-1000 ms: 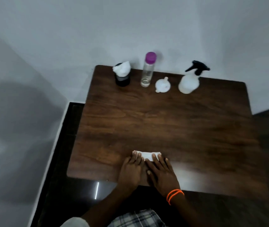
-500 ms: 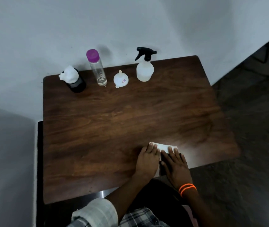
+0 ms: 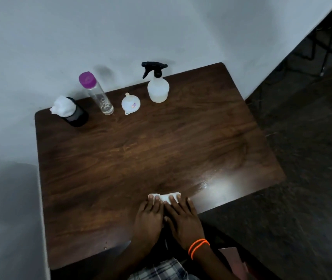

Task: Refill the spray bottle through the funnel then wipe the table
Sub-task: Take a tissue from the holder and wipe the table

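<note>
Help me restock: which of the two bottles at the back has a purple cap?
The tall clear plastic bottle, left of the white funnel; the white spray bottle has a black trigger.

A black holder (image 3: 77, 117) stuffed with crumpled white tissue (image 3: 63, 105) stands at the far left corner against a pale wall (image 3: 100, 27). Two orange bands (image 3: 198, 246) circle one wrist. Dark floor (image 3: 306, 158) spreads to the right, and plaid cloth (image 3: 161, 270) shows at the bottom edge.
</note>
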### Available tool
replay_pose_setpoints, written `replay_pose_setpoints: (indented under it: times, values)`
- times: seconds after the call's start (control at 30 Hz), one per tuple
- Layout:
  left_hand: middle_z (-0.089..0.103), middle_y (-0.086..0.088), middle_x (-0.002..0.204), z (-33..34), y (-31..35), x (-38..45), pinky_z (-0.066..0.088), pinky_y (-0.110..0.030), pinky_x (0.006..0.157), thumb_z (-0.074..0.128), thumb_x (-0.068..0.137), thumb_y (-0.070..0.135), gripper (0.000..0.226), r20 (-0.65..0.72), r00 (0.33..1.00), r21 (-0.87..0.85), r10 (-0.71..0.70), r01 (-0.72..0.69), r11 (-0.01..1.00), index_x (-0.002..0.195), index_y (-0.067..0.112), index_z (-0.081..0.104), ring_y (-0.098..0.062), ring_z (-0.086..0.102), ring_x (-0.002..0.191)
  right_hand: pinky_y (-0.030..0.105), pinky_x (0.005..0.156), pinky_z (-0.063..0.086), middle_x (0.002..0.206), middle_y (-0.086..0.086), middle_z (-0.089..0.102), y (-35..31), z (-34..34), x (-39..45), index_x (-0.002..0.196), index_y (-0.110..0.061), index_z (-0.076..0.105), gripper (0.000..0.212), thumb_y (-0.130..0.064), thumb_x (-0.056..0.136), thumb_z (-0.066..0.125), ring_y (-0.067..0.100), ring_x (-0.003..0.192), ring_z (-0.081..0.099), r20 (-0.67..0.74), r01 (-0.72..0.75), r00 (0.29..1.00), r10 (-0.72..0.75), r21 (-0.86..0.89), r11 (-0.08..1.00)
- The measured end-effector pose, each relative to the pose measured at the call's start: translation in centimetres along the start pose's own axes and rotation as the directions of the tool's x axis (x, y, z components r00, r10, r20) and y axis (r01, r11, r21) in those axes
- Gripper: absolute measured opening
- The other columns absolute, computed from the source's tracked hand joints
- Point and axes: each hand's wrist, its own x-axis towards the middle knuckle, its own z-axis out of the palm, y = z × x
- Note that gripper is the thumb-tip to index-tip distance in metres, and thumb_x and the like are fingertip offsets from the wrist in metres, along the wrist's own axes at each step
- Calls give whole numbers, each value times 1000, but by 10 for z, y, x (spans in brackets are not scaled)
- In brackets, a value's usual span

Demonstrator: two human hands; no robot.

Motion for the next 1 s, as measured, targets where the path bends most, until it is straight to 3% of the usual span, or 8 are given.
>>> replay_pose_setpoints:
  times: [0.1, 0.13, 0.27, 0.37, 0.47, 0.63, 0.73, 1.0]
  values:
    - [19, -18, 167, -15, 20, 21, 16, -49, 124, 45, 100, 41, 70, 36, 995, 44, 91, -93, 995, 159, 5, 30, -39, 17, 156, 47, 119, 18, 158, -5, 40, 27, -6, -5, 147, -29, 47, 52, -46, 98, 47, 22, 150, 29, -15, -57, 998, 57, 23, 998]
    - [18, -18, 168, -20, 28, 30, 13, -48, 124, 45, 100, 42, 71, 31, 994, 51, 108, -110, 993, 159, 6, 29, -39, 15, 156, 47, 119, 19, 157, -5, 41, 38, -9, -8, 147, -30, 48, 52, -46, 98, 47, 22, 150, 30, -26, -88, 996, 89, 32, 996]
    - [66, -13, 137, -37, 69, 71, 46, -46, 110, 51, 79, 49, 66, 10, 977, 90, 214, -214, 973, 131, 14, 70, -35, 56, 134, 46, 117, 21, 152, -3, 49, 90, -31, -13, 144, -34, 50, 49, -49, 98, 44, 21, 145, 39, -56, -232, 970, 238, 91, 968]
    - [74, -8, 124, -57, 99, 102, 54, -42, 100, 44, 78, 44, 59, -88, 963, 84, 255, -248, 965, 116, 15, 79, -29, 68, 120, 43, 118, 20, 151, -4, 49, 130, -48, -8, 143, -37, 52, 48, -50, 98, 40, 20, 143, 43, -73, -297, 949, 306, 116, 948]
    - [66, -7, 139, -82, 126, 130, 46, -42, 109, 62, 86, 43, 53, -64, 966, 71, 249, -244, 967, 131, 17, 70, -29, 58, 133, 42, 118, 20, 151, -4, 49, 165, -64, 6, 142, -37, 52, 49, -51, 98, 37, 21, 143, 43, -89, -340, 933, 350, 108, 934]
    - [15, -10, 170, -122, 150, 183, 6, -44, 127, 32, 107, 33, 61, -124, 978, 65, 168, -161, 985, 162, 10, 19, -32, 7, 158, 39, 118, 12, 157, -5, 41, 212, -93, 44, 148, -42, 42, 54, -57, 98, 27, 21, 148, 34, -87, -373, 920, 381, 95, 923]
    - [13, -10, 171, -147, 155, 217, 4, -42, 127, 33, 107, 37, 63, -178, 974, 73, 139, -128, 989, 163, 11, 15, -30, 5, 158, 37, 122, 4, 164, -8, 25, 236, -110, 74, 153, -45, 28, 58, -60, 97, 19, 16, 154, 15, -84, -373, 920, 383, 111, 921]
    - [9, -7, 172, -214, 143, 301, 5, -40, 127, 31, 109, 35, 62, -234, 971, 13, 43, -41, 999, 163, 12, 11, -28, 3, 159, 42, 124, 6, 167, -3, 17, 283, -165, 177, 156, -38, 22, 78, -65, 86, 3, 22, 155, 9, -120, -287, 947, 296, 89, 954]
